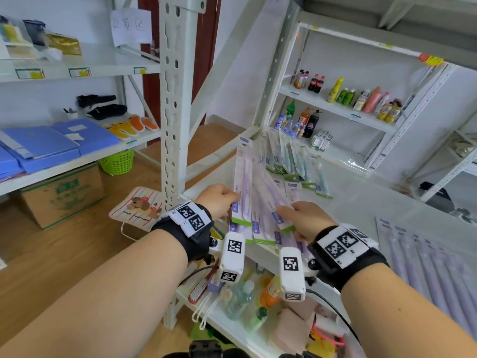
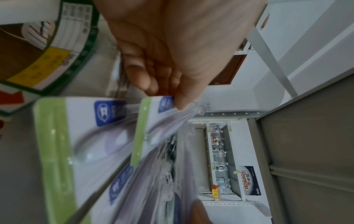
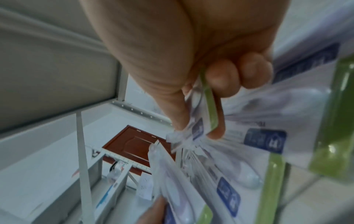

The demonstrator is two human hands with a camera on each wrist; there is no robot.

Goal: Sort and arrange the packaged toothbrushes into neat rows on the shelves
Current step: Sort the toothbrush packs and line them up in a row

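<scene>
Both hands hold purple toothbrush packs over the white shelf (image 1: 366,202). My left hand (image 1: 222,200) pinches one upright purple pack (image 1: 242,182) near its green-edged bottom; in the left wrist view the thumb (image 2: 182,97) and fingers clamp that pack (image 2: 151,121). My right hand (image 1: 302,218) grips a fanned bundle of purple packs (image 1: 268,210); its fingers (image 3: 220,78) curl round the packs' ends (image 3: 203,121). A neat row of purple packs (image 1: 423,259) lies flat at the right. Green-blue toothbrush packs (image 1: 294,161) lean in a pile at the shelf's back left.
A white perforated upright post (image 1: 175,99) stands just left of my hands. The shelf below holds bottles (image 1: 245,298), a brush and pink items. Drink bottles (image 1: 361,96) fill the far rack. Blue folders (image 1: 46,143), slippers, a green basket (image 1: 117,161) and a cardboard box (image 1: 62,195) sit left.
</scene>
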